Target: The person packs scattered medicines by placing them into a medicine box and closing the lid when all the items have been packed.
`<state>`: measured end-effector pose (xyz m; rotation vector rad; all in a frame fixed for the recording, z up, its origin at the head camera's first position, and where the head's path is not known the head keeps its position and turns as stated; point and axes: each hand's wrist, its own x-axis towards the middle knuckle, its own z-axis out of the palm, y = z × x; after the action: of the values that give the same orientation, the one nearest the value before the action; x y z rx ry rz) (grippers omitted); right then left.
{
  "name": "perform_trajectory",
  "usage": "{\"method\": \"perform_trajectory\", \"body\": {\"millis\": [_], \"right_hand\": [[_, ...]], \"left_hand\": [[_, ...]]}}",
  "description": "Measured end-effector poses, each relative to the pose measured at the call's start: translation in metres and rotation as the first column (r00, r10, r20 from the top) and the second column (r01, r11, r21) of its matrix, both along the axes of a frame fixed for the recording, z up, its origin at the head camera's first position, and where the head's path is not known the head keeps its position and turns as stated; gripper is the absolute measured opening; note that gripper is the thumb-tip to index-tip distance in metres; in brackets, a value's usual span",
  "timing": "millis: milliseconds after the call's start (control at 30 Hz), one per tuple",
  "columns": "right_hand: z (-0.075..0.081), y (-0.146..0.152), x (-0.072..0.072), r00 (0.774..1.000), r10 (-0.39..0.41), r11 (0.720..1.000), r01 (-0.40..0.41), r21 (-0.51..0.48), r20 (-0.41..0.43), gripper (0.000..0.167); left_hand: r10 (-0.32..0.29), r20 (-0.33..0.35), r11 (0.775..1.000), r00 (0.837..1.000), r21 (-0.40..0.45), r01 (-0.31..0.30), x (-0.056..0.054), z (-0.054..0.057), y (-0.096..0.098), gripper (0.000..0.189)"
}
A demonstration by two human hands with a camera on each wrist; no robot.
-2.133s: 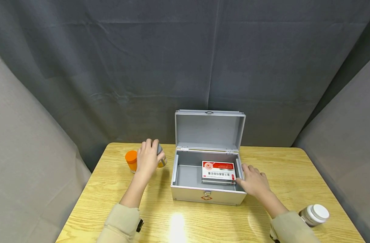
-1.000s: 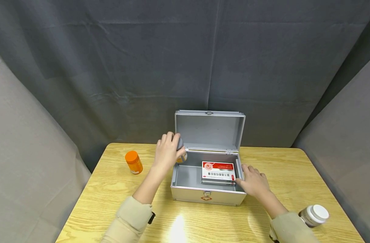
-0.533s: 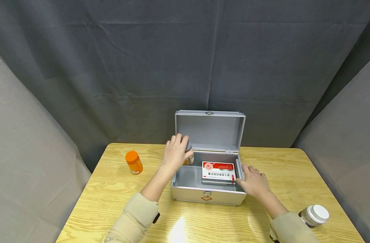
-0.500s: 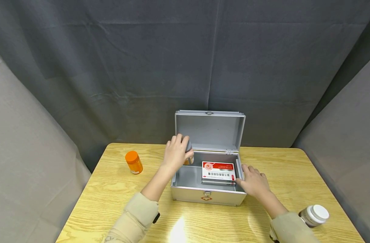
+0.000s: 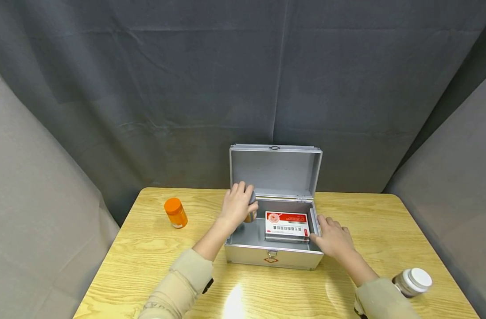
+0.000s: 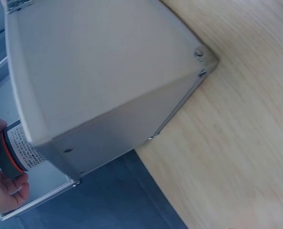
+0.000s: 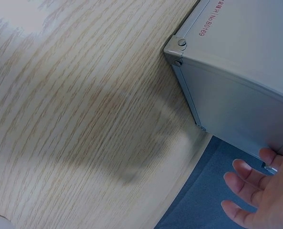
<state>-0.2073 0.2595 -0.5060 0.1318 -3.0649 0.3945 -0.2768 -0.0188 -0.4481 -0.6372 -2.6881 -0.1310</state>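
1. Grey-capped bottle point(image 6: 21, 150): we have it in our left hand point(image 5: 235, 206), at the left part of the metal case point(image 5: 246, 257). In the left wrist view its lower end is hidden behind the side wall, so we cannot tell whether it touches the case floor.
2. Our left hand grips the bottle at its cap, narrowed around it with fingers and thumb on opposite sides. We see an orange ring point(image 6: 11, 150) by the cap and a white label with small dark print around the body.
3. Our right hand point(image 5: 333, 237) rests at the case's right rim, thumb by the top edge. In the right wrist view we see its fingers spread wide and loosely bent, one fingertip against the outer wall near the edge.
4. We have the case standing on the wood-grained worktop point(image 5: 358, 243), its lid point(image 5: 276, 175) raised at the back. Its front bears a clasp point(image 5: 272, 254) and a red emblem point(image 5: 271, 260).
5. Inside, toward the right, we see a red-and-white box point(image 5: 287, 223) lying flat, printed face up.
6. To the left, well apart from the case, an orange jar point(image 5: 176, 213) stands upright. A white-lidded bottle point(image 5: 412, 282) stands just beside our right sleeve point(image 5: 384, 299).
7. Behind the worktop we see dark grey cloth point(image 5: 187, 88).
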Motion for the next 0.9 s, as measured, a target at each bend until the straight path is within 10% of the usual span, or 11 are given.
{"method": "perform_trajectory", "body": {"millis": [900], "right_hand": [[0.001,0.0,0.0,1.0,-0.006,1.0,0.006,-0.006,0.005,0.059]], "left_hand": [[0.007,0.108,0.995,0.994,-0.097,0.003,-0.009,-0.043,0.006,0.052]]}}
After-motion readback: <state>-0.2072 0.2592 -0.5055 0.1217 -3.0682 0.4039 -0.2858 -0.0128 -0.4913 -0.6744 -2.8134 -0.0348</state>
